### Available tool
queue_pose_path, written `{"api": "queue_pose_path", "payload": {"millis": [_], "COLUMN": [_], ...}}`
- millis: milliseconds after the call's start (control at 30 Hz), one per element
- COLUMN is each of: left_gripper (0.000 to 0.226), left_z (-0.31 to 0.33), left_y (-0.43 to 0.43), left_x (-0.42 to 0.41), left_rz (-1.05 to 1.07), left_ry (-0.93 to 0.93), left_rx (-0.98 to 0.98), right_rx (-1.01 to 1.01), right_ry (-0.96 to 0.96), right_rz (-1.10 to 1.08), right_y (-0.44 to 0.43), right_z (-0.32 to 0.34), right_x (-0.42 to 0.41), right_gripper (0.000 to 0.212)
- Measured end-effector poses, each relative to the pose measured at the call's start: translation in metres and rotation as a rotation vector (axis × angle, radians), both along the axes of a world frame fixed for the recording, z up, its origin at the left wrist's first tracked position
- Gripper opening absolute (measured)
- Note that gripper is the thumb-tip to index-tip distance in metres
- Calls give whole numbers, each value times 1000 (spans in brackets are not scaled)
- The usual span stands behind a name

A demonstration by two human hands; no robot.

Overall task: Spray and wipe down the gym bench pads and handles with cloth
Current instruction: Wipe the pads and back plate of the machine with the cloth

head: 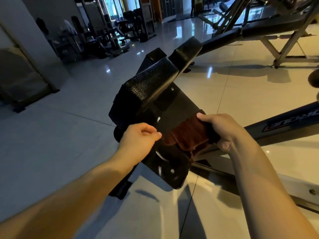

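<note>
Glossy tiles (51, 144) underlie three black pads (150, 83); fingers of left hand (138, 137) and right hand (222, 128) grip one cloth (188, 133).

Brown cloth (186, 135) drapes across the black bench (174, 107).

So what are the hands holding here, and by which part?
A brown cloth, stretched between them against the bench's black plate: the left hand pinches its left end, the right hand grips its right end.
</note>
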State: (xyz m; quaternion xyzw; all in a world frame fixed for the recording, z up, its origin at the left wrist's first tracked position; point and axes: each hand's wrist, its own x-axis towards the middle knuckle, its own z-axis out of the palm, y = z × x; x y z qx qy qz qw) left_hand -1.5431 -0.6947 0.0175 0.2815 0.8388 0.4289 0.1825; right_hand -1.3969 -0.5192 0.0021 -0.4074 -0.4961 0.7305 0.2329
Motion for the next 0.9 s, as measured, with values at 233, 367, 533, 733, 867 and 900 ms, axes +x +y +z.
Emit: {"api": "queue_pose_path", "payload": {"millis": [233,367,533,733,867,900], "left_gripper": [35,34,70,60,61,60], "left_z": [32,56,58,60,61,61], "left_y": [-35,-41,-40,-38,-38,-38], "left_x": [-2,-12,-15,-12,-13,-13], "left_rz": [54,71,41,43,56,56], "left_ry": [458,775,775,747,743,739], "left_rx": [59,211,175,214,219,224], "right_rx": [22,-192,-209,-93,23,91], "right_ry": [367,579,816,747,744,718], "right_rz": [-329,-319,-228,-439,-528,-559], "right_y": [-17,-28,-43,-44,-53,-53], "right_z": [12,12,13,14,13,10], "right_x": [-59,-83,-101,-122,-131,-133], "right_gripper": [13,4,12,4,11,9]}}
